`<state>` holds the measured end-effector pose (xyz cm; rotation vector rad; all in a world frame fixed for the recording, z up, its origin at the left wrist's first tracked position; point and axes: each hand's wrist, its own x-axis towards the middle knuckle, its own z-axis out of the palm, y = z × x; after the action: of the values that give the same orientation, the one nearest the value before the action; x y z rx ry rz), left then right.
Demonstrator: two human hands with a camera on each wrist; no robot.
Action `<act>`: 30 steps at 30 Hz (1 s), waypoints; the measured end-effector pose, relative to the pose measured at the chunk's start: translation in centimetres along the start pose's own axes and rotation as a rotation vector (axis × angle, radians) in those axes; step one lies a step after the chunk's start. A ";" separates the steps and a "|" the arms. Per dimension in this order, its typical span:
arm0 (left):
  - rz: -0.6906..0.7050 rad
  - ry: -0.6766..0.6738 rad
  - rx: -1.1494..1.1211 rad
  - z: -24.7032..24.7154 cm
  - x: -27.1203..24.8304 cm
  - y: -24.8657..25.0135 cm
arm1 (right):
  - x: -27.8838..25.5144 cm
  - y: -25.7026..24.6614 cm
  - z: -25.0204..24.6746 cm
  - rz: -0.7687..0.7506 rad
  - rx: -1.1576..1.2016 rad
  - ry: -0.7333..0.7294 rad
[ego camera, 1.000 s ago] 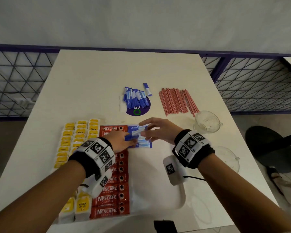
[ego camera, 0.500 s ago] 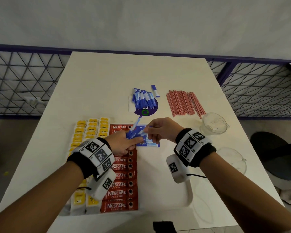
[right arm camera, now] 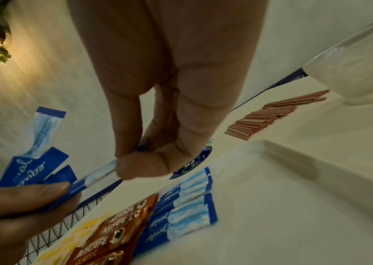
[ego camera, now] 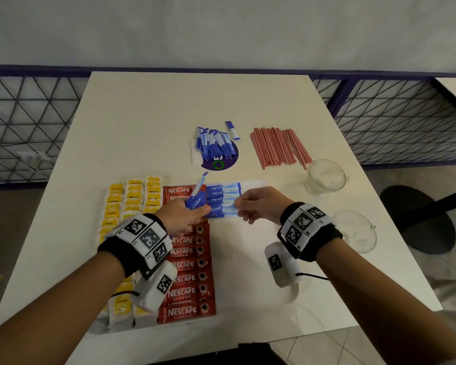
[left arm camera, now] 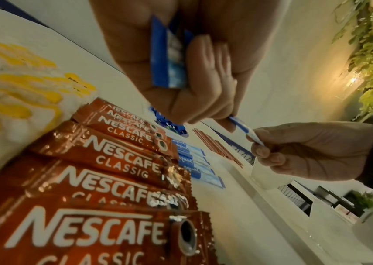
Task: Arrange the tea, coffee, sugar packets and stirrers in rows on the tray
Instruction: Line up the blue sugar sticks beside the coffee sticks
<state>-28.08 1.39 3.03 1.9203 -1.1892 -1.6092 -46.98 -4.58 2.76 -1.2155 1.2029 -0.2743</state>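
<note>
The left hand [ego camera: 181,216] is closed round a small bundle of blue sugar packets [ego camera: 195,201], thumb pressed over their lower ends; one packet of the bundle stands up and tilts away from the knuckles. The right hand [ego camera: 258,206], just beside it, pinches the pale end of a single sugar packet [right arm camera: 97,176] between thumb and forefinger, its other fingers curled underneath. In the right wrist view the blue end of this packet lies under the left thumb, so both hands have hold of it.

Beneath the two hands lies the white tray [ego camera: 250,270]. Directly under the fingertips, a short row of sugar packets [ego camera: 223,200] lies flat on the tray, stacked edge to edge. On the far side of the left hand from the right run a column of red Nescafe coffee sachets [ego camera: 186,280] and, beyond that, rows of yellow tea bags [ego camera: 133,197].

Ahead of the hands, off the tray on the counter [ego camera: 142,122], lies a loose heap of sugar packets [ego camera: 213,146] over a purple round sticker [ego camera: 221,162]. A spread of red stirrers [ego camera: 278,147] lies ahead of the right hand. Two clear glass bowls [ego camera: 325,175] stand outside the right wrist.
</note>
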 end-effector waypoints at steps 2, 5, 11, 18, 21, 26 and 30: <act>0.003 0.034 0.044 0.4 0.3 -0.2 | -0.1 0.6 -0.3 0.016 0.042 0.015; 0.037 0.124 0.217 0.8 0.5 -0.3 | -0.3 1.5 -0.9 0.068 0.071 0.019; 0.109 0.176 0.390 1.0 1.3 -0.7 | 0.3 3.4 -1.0 0.231 0.035 0.044; 0.121 0.148 0.545 1.5 2.1 -0.2 | 1.6 4.0 -0.6 0.331 0.012 0.068; 0.103 0.131 0.626 1.7 2.5 0.2 | 1.9 3.4 -0.5 0.387 -0.026 0.050; 0.098 0.115 0.797 2.4 3.1 0.9 | 3.2 3.1 -0.3 0.459 -0.098 0.046; 0.104 0.103 0.881 3.0 3.8 1.0 | 3.9 3.1 -0.4 0.476 -0.147 0.051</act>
<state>-31.22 -1.44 0.59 2.3080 -2.1406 -0.9632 -46.98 -6.39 -1.88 -1.0127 1.5362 0.1405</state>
